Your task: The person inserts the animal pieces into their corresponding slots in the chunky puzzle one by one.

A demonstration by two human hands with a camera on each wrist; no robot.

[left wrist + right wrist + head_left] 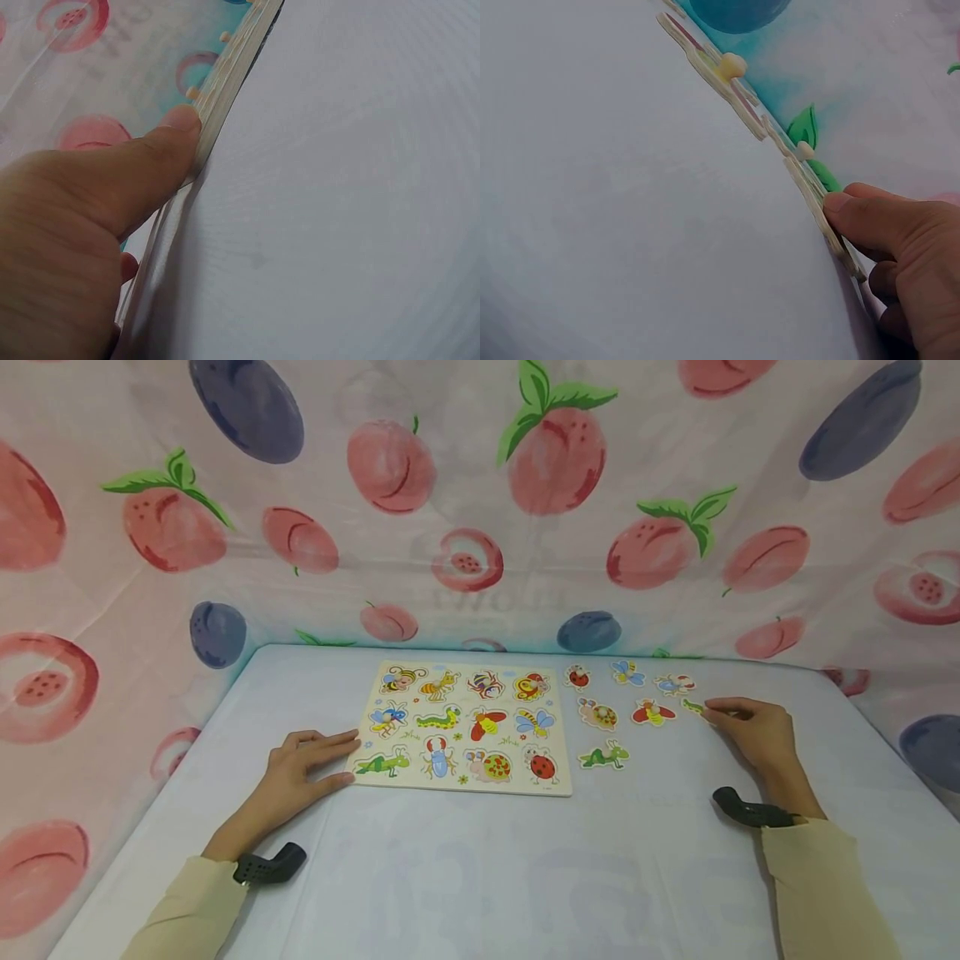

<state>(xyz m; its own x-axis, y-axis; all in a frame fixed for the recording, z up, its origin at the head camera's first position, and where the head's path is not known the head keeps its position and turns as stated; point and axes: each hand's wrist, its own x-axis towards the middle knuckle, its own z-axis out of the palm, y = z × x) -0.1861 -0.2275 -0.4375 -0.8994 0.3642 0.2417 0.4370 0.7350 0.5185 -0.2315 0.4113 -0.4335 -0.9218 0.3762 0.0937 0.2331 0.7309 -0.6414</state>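
Observation:
A wooden peg puzzle board [468, 783] with rows of insect pictures lies on the white table. My left hand [303, 772] rests at its left edge, the fingers stretched out along the side and the thumb near the front corner. In the left wrist view the thumb [161, 146] lies against the edge of the board, and small knobs rise beyond it. Farther right, my right hand [753, 731] pinches a green caterpillar puzzle piece [692, 706]. The thumb [855, 214] is on that piece in the right wrist view, low by the tabletop, with other fingers curled behind.
Loose knobbed pieces lie between board and right hand: a ladybug [577, 677], dragonfly [627, 673], blue beetle [675, 684], snail [597, 714], red-winged bug [653, 712] and grasshopper [603, 755]. A fruit-print cloth [465, 468] hangs behind the table [480, 868].

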